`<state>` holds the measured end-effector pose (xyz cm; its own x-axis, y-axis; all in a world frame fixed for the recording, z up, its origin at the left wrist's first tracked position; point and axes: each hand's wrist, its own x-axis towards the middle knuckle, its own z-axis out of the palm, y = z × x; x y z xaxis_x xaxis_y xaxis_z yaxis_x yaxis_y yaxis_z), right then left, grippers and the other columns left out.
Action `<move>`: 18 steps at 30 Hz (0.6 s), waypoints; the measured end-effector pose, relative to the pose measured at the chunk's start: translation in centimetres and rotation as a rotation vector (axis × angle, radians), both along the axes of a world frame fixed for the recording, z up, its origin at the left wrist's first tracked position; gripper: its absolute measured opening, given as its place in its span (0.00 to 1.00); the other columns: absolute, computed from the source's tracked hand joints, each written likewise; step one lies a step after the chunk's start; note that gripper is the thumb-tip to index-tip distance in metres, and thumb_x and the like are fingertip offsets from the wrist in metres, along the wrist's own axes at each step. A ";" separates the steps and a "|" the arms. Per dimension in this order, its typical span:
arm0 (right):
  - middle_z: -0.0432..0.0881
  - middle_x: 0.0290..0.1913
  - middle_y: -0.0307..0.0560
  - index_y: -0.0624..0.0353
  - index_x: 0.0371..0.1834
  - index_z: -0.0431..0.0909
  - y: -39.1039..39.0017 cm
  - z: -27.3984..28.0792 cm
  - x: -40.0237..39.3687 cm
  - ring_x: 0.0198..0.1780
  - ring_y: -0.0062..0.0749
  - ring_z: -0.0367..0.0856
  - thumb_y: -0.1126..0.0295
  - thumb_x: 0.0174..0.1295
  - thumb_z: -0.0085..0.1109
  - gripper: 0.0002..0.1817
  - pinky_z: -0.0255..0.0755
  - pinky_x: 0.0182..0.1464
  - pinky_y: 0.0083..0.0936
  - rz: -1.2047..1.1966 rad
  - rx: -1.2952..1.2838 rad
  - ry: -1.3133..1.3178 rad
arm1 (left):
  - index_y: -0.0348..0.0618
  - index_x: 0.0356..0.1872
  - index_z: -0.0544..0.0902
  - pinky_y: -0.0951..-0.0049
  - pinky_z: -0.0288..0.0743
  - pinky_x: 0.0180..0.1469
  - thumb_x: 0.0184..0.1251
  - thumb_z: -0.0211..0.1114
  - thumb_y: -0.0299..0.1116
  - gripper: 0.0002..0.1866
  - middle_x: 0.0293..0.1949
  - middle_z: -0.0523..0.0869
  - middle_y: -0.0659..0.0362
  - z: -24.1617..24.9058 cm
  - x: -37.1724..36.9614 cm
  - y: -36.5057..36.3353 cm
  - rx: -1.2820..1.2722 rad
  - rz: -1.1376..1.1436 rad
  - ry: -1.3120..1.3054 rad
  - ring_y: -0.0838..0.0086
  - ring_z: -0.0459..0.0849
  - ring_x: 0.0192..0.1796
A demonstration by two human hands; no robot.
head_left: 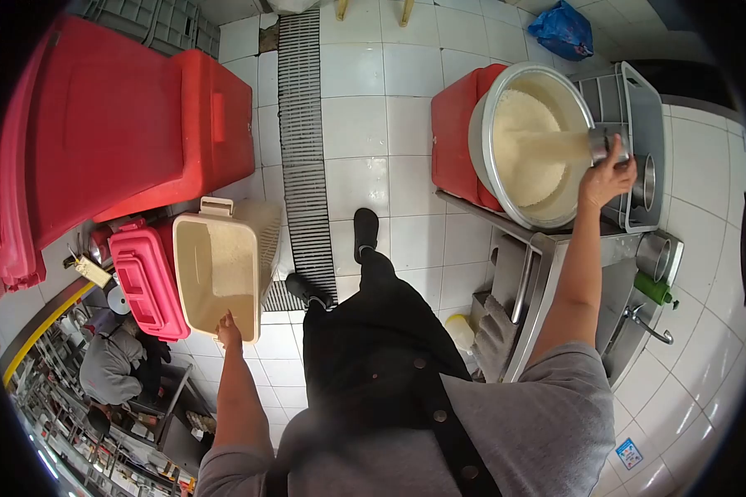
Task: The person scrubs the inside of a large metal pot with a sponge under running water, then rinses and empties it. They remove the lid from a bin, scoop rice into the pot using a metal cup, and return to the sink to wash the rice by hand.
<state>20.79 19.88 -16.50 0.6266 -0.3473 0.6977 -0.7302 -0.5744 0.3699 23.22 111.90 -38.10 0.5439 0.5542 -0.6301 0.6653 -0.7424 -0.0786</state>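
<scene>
My right hand [608,178] grips a metal cup [607,143] tipped over a large metal bowl [482,157]. From the cup a blurred stream of pale grains, which look like rice, falls onto the grains [526,116] in the bowl. On my other side, my left hand [230,330] is closed over the near rim of a beige bin [182,273]. More pale grains [228,257] lie inside that bin. The fingers' undersides at the rim are partly hidden.
A red box [456,124] is under the bowl, with a grey crate [642,99] beside it. A sink tap [651,325] is at right. Large red containers [215,124] and a pink-lidded bin [147,286] stand left. A floor drain [302,124] runs ahead. Another person [112,369] bends at lower left.
</scene>
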 end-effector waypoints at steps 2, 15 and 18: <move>0.61 0.60 0.52 0.29 0.67 0.69 -1.1 1.9 -0.7 0.59 0.52 0.62 0.76 0.56 0.58 0.35 0.60 0.61 0.46 0.012 -0.071 -0.015 | 0.56 0.63 0.75 0.35 0.59 0.64 0.65 0.46 0.70 0.36 0.69 0.64 0.48 -0.9 -1.5 1.5 -0.001 0.047 0.026 0.52 0.67 0.68; 0.70 0.61 0.47 0.64 0.67 0.65 38.3 -7.0 13.0 0.50 0.28 0.71 0.77 0.61 0.48 0.27 0.67 0.54 0.27 0.580 1.842 -0.573 | 0.44 0.75 0.31 0.39 0.66 0.63 0.43 0.69 0.71 0.71 0.77 0.35 0.44 -8.7 -6.6 9.2 0.298 0.330 0.069 0.45 0.47 0.76; 0.76 0.52 0.52 0.62 0.61 0.70 51.9 -17.6 13.1 0.54 0.40 0.74 0.68 0.66 0.47 0.21 0.66 0.59 0.32 0.381 1.805 0.449 | 0.53 0.76 0.33 0.37 0.58 0.68 0.43 0.76 0.60 0.69 0.77 0.40 0.46 -8.5 -4.2 9.9 0.224 0.655 -0.144 0.45 0.52 0.75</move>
